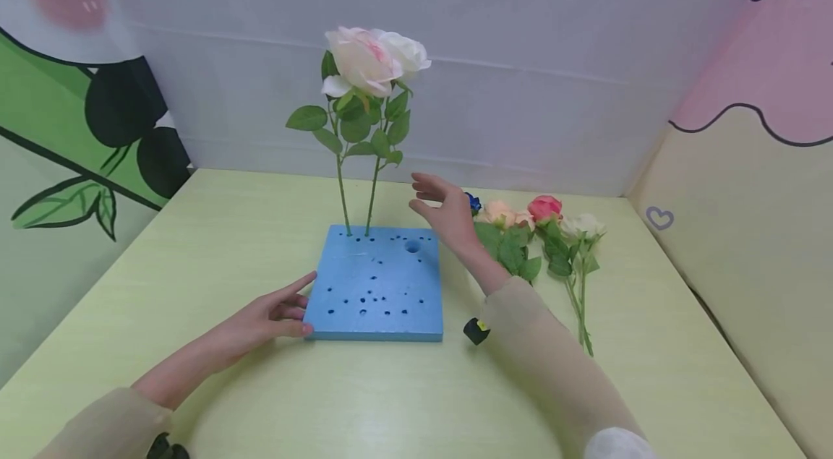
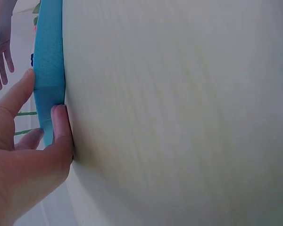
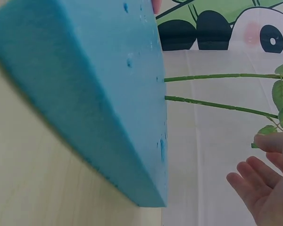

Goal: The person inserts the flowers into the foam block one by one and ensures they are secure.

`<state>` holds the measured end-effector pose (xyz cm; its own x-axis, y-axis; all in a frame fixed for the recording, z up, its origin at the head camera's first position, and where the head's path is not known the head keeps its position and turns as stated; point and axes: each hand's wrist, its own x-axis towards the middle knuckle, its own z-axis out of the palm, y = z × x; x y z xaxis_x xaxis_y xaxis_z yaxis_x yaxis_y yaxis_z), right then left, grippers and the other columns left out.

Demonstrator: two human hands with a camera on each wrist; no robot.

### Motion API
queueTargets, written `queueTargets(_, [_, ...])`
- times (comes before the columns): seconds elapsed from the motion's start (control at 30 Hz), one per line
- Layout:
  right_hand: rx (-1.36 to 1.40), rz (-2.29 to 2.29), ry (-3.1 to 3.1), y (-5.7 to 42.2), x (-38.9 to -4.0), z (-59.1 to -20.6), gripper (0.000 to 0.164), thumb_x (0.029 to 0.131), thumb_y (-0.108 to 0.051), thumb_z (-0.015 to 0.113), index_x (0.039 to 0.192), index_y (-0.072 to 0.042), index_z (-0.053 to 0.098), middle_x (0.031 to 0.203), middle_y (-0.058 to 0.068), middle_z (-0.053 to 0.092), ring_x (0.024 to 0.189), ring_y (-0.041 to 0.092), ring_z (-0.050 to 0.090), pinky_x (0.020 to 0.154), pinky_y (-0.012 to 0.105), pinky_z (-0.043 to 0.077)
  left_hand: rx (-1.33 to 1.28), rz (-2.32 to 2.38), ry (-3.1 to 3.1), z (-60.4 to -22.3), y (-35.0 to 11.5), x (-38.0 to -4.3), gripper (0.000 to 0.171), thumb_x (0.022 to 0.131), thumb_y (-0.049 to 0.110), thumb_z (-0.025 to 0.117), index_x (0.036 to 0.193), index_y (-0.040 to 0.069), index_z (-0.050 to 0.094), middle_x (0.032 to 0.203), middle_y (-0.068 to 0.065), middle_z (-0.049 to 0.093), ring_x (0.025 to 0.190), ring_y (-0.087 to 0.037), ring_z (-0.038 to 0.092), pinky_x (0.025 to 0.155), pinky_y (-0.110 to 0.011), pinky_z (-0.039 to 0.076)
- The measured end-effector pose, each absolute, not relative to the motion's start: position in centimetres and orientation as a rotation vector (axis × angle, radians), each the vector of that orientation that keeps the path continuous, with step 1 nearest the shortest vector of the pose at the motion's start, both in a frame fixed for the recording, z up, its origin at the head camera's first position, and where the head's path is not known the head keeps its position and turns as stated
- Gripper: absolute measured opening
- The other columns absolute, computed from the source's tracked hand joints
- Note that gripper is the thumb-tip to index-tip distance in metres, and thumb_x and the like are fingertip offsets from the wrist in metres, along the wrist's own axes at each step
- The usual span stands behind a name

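Observation:
A blue foam block (image 1: 390, 264) dotted with holes lies on the table. Two long-stemmed flowers stand upright in its back edge: a pale pink rose (image 1: 364, 65) in front and a white rose (image 1: 406, 54) partly hidden behind it. My left hand (image 1: 276, 314) touches the block's left side, thumb near the front corner; in the left wrist view its fingertips (image 2: 60, 117) meet the block's side. Right of the stems, my right hand (image 1: 449, 213) is raised above the block's back right corner with loosely bent fingers, holding nothing. In the right wrist view, leaves appear beyond its thumb.
To the right lie several loose flowers: a blue one (image 1: 473, 203) partly hidden by my right hand, peach ones (image 1: 500, 213), a red-pink one (image 1: 545, 208) and a white one (image 1: 583, 226). A small black object (image 1: 476, 331) shows beside my right sleeve. Walls border the table (image 1: 364, 401).

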<state>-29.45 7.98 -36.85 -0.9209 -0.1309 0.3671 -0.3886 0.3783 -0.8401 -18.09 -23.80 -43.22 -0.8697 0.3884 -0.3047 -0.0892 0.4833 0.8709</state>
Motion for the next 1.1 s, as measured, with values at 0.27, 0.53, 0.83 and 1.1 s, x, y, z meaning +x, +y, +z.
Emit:
queueTargets(0.27, [0.48,1.555,-2.378,10.0,-28.0,-37.1,0.05,0.09,-0.008,0.071,0.138,-0.012,0.058,0.128,0.013,0.067,0.116,0.027,0.066,0.096,0.042,0.054,0.252,1.366,2.269,-43.1,-23.8,-18.1,0.09,0.09,0.035,0.072,0.159,0.028,0.015,0.144,-0.017,0.044,0.125,-0.027,0.047,0.099,-0.042,0.045])
queueTargets(0.53, [0.478,1.566,-2.375,11.9,-26.3,-37.6,0.054,0.09,-0.007,0.071,0.141,-0.014,0.055,0.127,0.016,0.067,0.119,0.032,0.064,0.097,0.043,0.053,0.247,1.341,2.277,-43.1,-23.7,-18.1,0.09,0.09,0.037,0.071,0.159,0.03,0.015,0.145,-0.017,0.045,0.125,-0.027,0.048,0.1,-0.044,0.045])
queueTargets(0.83, [0.42,1.489,-2.45,14.6,-23.7,-37.9,0.056,0.089,-0.012,0.074,0.141,-0.02,0.055,0.13,0.01,0.066,0.12,0.026,0.064,0.094,0.039,0.055,0.251,1.339,2.279,-43.1,-23.7,-18.2,0.09,0.09,0.037,0.071,0.159,0.029,0.015,0.146,-0.017,0.045,0.124,-0.027,0.049,0.101,-0.045,0.044])
queueTargets(1.1, [0.38,1.437,-2.476,17.7,-21.7,-38.2,0.058,0.088,-0.011,0.073,0.142,-0.019,0.054,0.131,0.01,0.066,0.119,0.028,0.065,0.088,0.024,0.056,0.253,1.338,2.279,-43.0,-23.7,-18.1,0.09,0.09,0.036,0.071,0.159,0.028,0.015,0.145,-0.017,0.046,0.124,-0.026,0.049,0.101,-0.046,0.044])
